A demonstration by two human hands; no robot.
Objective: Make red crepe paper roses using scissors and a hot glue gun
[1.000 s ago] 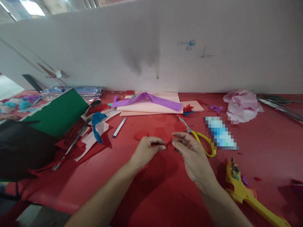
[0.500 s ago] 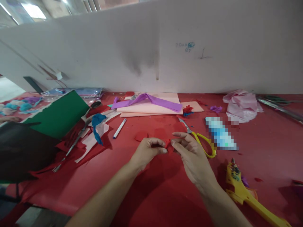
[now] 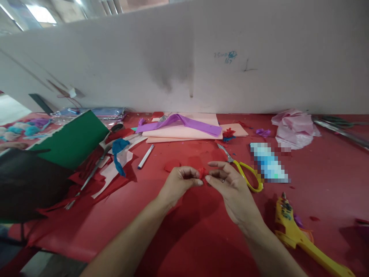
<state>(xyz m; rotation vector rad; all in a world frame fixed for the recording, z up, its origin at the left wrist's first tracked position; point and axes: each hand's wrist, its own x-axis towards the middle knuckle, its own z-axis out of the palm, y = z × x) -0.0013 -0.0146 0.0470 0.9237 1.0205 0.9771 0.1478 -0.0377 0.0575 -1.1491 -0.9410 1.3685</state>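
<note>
A small crumpled piece of red crepe paper point(image 3: 202, 172) is pinched between my two hands, over the middle of the red table. My left hand point(image 3: 180, 184) grips it from the left between thumb and fingertips. From the other side, the thumb and index finger of my right hand point(image 3: 230, 182) press on it, with the other fingers loosely curled. Behind my left fingers lies a loose red paper petal point(image 3: 172, 166). Yellow-handled scissors point(image 3: 245, 171) rest just beyond my right hand, partly covered by it.
A yellow glue gun point(image 3: 291, 227) lies at the front right. Folded peach paper point(image 3: 181, 133) and a purple strip point(image 3: 201, 126) are at the back. A marker point(image 3: 146, 156), paper scraps and more scissors point(image 3: 92, 173) lie left, near a green board point(image 3: 69, 142). A white partition point(image 3: 173, 57) stands behind.
The red crepe paper looks more bunched up between my fingertips. My right thumb and fingers have shifted slightly left; my left hand has barely moved.
</note>
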